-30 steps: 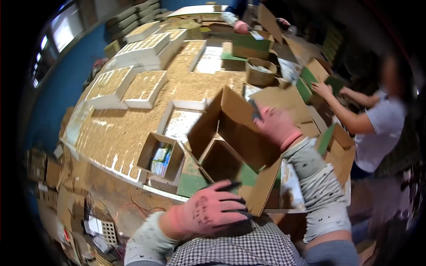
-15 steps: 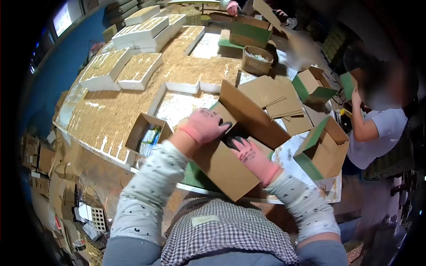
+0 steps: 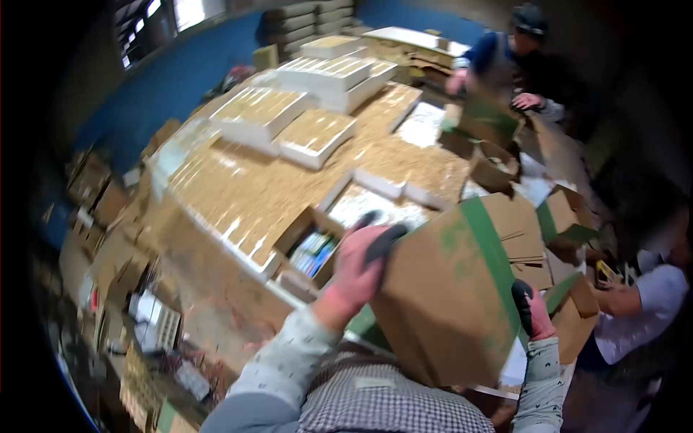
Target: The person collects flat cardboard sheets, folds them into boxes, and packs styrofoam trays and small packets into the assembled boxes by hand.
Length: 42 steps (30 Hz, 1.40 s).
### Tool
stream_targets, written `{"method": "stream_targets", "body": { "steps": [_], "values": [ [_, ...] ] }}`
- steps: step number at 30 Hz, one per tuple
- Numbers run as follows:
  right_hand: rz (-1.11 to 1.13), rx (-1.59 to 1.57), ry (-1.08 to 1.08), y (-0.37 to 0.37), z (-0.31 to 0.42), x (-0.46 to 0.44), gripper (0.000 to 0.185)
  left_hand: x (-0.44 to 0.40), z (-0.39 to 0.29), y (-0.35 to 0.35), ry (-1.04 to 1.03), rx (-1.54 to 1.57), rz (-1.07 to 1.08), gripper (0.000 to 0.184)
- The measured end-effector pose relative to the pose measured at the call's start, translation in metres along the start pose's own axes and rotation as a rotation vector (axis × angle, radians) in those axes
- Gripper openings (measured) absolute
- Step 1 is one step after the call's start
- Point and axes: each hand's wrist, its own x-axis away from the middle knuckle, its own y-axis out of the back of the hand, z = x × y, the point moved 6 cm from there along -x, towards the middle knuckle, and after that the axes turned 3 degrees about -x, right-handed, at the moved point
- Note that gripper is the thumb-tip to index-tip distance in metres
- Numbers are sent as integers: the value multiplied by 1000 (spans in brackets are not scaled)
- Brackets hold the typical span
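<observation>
A brown cardboard box (image 3: 440,303) with a green stripe is tilted up in front of my body, one broad face turned toward me. At its upper left edge my left hand (image 3: 361,263), in a pink glove with dark fingertips, grips the cardboard. My right hand (image 3: 535,312), gloved the same way, holds the opposite side near the green stripe. The box's inside is hidden from here. Just left of my left hand is a smaller open carton (image 3: 312,249) with blue, white and green packets in it.
White foam trays (image 3: 260,115) filled with tan, grain-like material stand on the table, whose surface is strewn with it. Green-and-brown boxes (image 3: 567,216) and a round tub (image 3: 494,166) are at the right. One co-worker (image 3: 642,303) is close at right; another (image 3: 516,65) stands at the far side.
The box has been lifted and turned, so an outer face shows instead of its open inside. My hands have moved from inside it to its two sides. The view has shifted left.
</observation>
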Motion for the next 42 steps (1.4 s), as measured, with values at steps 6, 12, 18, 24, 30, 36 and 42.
{"method": "stream_targets", "body": {
  "steps": [6, 12, 18, 24, 30, 36, 42],
  "values": [
    [613, 987, 627, -112, 27, 29, 34, 199, 216, -27, 1068, 893, -172, 31],
    [593, 1003, 575, -122, 2, 42, 29, 60, 101, -46, 513, 152, 325, 52],
    [646, 1095, 525, -132, 1, 32, 37, 33, 80, -138, 317, 103, 726, 48],
    [679, 1101, 499, -133, 2, 26, 40, 50, 76, -174, 122, -69, 970, 44],
    [634, 1029, 575, -133, 4, 27, 45, 79, 73, -187, 7, -275, 1125, 41],
    [634, 1078, 623, -129, 6, 36, 59, 79, 61, -149, 84, -262, 1084, 37],
    [648, 989, 740, -121, 22, 30, 95, 10, 68, 17, 295, -181, 471, 34]
  ]
}}
